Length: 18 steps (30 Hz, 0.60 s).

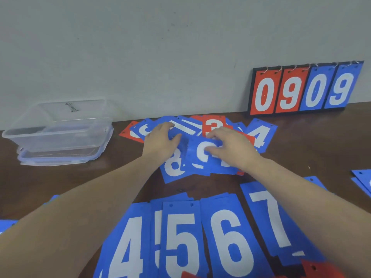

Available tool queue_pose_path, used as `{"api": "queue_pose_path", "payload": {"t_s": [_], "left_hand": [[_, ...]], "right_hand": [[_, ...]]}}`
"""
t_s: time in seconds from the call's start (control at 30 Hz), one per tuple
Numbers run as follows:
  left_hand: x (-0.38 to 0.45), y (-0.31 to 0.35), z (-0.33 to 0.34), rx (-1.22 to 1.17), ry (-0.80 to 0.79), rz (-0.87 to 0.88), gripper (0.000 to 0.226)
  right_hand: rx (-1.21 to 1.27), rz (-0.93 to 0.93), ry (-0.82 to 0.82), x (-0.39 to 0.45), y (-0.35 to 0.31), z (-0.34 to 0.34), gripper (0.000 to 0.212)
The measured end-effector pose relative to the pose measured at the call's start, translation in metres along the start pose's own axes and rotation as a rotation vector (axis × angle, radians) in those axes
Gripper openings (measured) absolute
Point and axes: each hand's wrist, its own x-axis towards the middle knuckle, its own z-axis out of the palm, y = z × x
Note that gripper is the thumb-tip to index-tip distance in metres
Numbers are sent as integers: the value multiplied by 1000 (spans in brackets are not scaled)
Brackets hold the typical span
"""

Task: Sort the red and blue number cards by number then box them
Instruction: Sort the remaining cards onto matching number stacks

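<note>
- Cards: flat rectangles, red or blue, each showing a big white digit and two punched holes at the top edge.
- Loose pile (200,145) is lying mid-desk near the wall, red and blue mixed and overlapping; a red 3 (213,125), a blue 4 (261,135) and a blue 8 (173,167) are showing.
- Near row is lying face up along the front of the desk (100,177): blue 4 (128,243), 5 (181,237), 6 (228,241), 7 (269,217), edges overlapping; bits of red card are peeking in at the bottom edge.
- More blue cards (363,181) are sitting at the far right edge, digits cut off.
- Both hands are working on the pile, well beyond the near row.
- Left hand (160,143) is lying on the pile's left side, fingers curled, thumb touching the edge of a blue card (202,157) on top.
- Right hand (228,147) is pinching that same card from the right, thumb over its face; digit partly covered, can't read it.
- Clear box (58,129) is sitting open at the left by the wall, on top of its lid (60,157), well apart from the hands.
- Scoreboard (305,87) is leaning on the wall at the right, reading 0 9 in red, 0 9 in blue.
</note>
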Motion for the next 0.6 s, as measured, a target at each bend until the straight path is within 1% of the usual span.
{"api": "queue_pose_path", "payload": {"t_s": [0.07, 0.1, 0.17, 0.23, 0.3, 0.47, 0.6], "left_hand": [[11, 4, 4, 30, 39, -14, 59], [16, 5, 7, 70, 49, -29, 67], [22, 7, 13, 154, 9, -71, 88], [24, 6, 19, 221, -68, -98, 100], [22, 3, 23, 239, -85, -97, 100], [18, 9, 16, 183, -56, -85, 92], [8, 12, 3, 41, 41, 24, 82]], "right_hand": [[279, 186, 115, 5, 12, -6, 19], [401, 273, 170, 7, 17, -9, 17], [610, 418, 234, 9, 25, -14, 19], [760, 517, 239, 7, 28, -19, 23], [804, 554, 214, 4, 29, -21, 24], [801, 529, 185, -8, 20, -29, 22], [879, 529, 174, -26, 6, -36, 18]]}}
